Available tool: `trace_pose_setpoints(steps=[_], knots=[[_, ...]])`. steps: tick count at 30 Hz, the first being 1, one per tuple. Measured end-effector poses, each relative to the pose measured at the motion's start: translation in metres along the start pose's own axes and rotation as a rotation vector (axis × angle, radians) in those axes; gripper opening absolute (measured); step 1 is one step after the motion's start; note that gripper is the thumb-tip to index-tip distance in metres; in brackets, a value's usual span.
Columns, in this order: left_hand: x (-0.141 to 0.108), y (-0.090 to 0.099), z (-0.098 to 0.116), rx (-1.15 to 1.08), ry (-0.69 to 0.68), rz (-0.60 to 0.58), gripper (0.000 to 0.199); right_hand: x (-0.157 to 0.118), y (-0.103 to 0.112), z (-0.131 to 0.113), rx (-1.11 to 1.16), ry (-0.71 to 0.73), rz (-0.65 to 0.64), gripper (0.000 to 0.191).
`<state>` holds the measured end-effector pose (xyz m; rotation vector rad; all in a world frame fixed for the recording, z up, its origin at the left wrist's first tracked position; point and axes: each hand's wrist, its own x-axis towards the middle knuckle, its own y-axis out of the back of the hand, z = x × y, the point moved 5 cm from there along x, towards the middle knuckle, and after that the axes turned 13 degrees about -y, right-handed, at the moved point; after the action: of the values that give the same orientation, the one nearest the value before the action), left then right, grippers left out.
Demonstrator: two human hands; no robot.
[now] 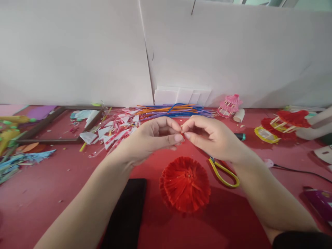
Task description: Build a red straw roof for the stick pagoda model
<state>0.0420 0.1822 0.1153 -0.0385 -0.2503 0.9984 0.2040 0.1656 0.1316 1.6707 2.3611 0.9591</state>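
Note:
My left hand [158,136] and my right hand [207,135] meet fingertip to fingertip near the middle of the view. Both are closed in a pinch around something tiny and reddish between the tips, too small to name. Just below them, a round, pleated red piece [185,185] stands on the red table [77,193]. Yellow-handled scissors or pliers [224,174] lie beside it, partly hidden under my right hand and forearm.
A black phone-like slab [128,214] lies beneath my left forearm. Pipe cleaners [171,110], plastic scraps [119,128] and a pink pagoda-like model [229,104] line the back. At right are a red model [287,124] and a cable [301,170]; at left, a brown frame [49,141].

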Motion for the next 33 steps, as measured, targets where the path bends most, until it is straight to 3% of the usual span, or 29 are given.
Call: trace_pose_setpoints(steps=[4, 9, 18, 24, 28, 33], knots=[[-0.003, -0.007, -0.005, -0.052, 0.034, -0.088, 0.024, -0.013, 0.003, -0.010, -0.134, 0.051, -0.005, 0.011], [-0.006, -0.018, -0.001, -0.138, -0.040, -0.155, 0.027, -0.026, 0.002, -0.026, -0.179, 0.113, 0.074, 0.012], [-0.012, -0.016, 0.000, -0.187, -0.087, 0.070, 0.035, -0.029, -0.002, -0.029, -0.075, 0.062, 0.320, 0.012], [-0.011, -0.022, -0.003, -0.363, -0.084, 0.176, 0.031, -0.033, 0.002, -0.026, -0.063, 0.035, 0.367, 0.008], [-0.010, -0.029, -0.004, -0.488, -0.086, 0.172, 0.030, -0.036, 0.004, -0.031, -0.116, 0.069, 0.409, 0.010], [-0.011, -0.029, -0.007, -0.526, -0.027, 0.239, 0.030, -0.039, 0.003, -0.036, -0.190, 0.099, 0.440, 0.016]])
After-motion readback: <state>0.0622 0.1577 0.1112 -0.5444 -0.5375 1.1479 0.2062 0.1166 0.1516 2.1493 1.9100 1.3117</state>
